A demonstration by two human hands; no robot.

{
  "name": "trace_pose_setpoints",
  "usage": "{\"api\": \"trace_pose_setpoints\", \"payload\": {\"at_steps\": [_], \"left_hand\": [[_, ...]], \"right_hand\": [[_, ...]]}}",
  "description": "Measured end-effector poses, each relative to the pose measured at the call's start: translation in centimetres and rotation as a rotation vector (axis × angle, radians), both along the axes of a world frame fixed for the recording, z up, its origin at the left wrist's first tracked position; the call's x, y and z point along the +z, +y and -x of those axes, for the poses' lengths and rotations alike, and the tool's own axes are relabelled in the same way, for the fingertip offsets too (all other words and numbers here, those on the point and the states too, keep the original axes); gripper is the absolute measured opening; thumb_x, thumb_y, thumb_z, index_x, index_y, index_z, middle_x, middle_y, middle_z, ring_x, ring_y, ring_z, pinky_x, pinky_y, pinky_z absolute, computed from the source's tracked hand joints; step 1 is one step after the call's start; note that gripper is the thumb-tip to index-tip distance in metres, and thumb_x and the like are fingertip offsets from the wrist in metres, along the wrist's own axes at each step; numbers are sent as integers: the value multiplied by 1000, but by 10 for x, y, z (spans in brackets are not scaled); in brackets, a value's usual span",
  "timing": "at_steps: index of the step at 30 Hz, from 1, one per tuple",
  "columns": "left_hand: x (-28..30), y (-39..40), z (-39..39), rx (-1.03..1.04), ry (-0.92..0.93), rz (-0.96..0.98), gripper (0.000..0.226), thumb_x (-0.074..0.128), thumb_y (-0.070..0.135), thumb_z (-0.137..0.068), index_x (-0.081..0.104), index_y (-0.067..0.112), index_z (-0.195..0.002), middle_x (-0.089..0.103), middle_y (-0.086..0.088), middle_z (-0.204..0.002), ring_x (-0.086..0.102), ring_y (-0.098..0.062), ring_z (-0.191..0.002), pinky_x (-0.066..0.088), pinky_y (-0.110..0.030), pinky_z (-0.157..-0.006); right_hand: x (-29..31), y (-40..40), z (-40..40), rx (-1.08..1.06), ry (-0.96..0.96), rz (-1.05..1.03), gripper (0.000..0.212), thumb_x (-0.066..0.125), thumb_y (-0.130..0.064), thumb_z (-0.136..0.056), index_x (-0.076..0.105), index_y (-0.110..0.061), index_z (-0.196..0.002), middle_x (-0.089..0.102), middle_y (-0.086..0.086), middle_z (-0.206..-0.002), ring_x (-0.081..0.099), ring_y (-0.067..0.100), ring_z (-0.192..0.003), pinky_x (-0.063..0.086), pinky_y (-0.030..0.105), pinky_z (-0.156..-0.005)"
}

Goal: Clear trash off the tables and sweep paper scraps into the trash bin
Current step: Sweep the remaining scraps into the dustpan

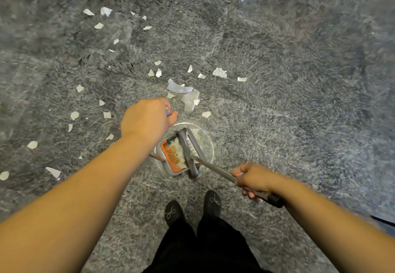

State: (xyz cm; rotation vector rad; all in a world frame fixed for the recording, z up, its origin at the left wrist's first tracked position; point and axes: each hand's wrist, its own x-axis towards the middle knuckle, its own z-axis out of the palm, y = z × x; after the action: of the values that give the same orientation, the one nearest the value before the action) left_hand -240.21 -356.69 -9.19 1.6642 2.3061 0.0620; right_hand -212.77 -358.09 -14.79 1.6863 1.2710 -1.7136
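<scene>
The dustpan [173,157] sits low over the grey stone floor [299,101], just ahead of the person's two black shoes [211,203]. It appears to lie inside a clear round rim, perhaps a bin [208,142]; what that rim belongs to cannot be told. To the right of the dustpan and beyond it on that side, the floor runs open and bare of scraps up to dark edges at the top right corner. Left of the dustpan and ahead of it, white paper scraps [188,95] lie scattered in a loose band, the largest cluster just beyond the dustpan, smaller bits spread well out to the left edge and toward the top left.

The left hand [147,120] is above and just left of the dustpan, fingers curled round the grey and orange end of a handle [168,111]; a thin rod showing below the wrist runs toward the dustpan. The right hand [252,179] is to the right of the dustpan and nearer the person, fingers wrapped round the metal pole of the broom [213,166], with a black grip sticking out behind the hand. The pole slants down and left to the grey broom head, which lies across the dustpan's right side.

Inside the dustpan, by its orange comb edge, are pale paper pieces and some brownish bits, blurred.
</scene>
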Motion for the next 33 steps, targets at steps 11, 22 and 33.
{"api": "trace_pose_setpoints", "payload": {"at_steps": [11,22,33], "left_hand": [[10,-44,51,177,-54,-7,29,55,50,-94,66,24,-102,54,1,-73,51,-25,-71,38,-31,-60],[12,-19,94,243,-28,-7,31,56,53,-92,66,25,-101,60,-4,-80,53,-28,-75,41,-32,-61],[6,43,107,305,-14,43,26,60,51,-90,68,26,-94,69,-9,-89,60,-33,-83,46,-35,-66]], "right_hand": [[22,-20,10,-148,11,-80,29,48,-1,-94,48,-13,-120,52,10,-58,44,12,-33,36,20,-34],[25,44,16,-220,-11,-264,38,50,0,-93,46,-14,-128,53,13,-57,46,15,-33,38,21,-35],[9,200,23,25,-126,-291,35,48,2,-91,46,3,-126,53,16,-57,47,20,-35,37,22,-36]]}}
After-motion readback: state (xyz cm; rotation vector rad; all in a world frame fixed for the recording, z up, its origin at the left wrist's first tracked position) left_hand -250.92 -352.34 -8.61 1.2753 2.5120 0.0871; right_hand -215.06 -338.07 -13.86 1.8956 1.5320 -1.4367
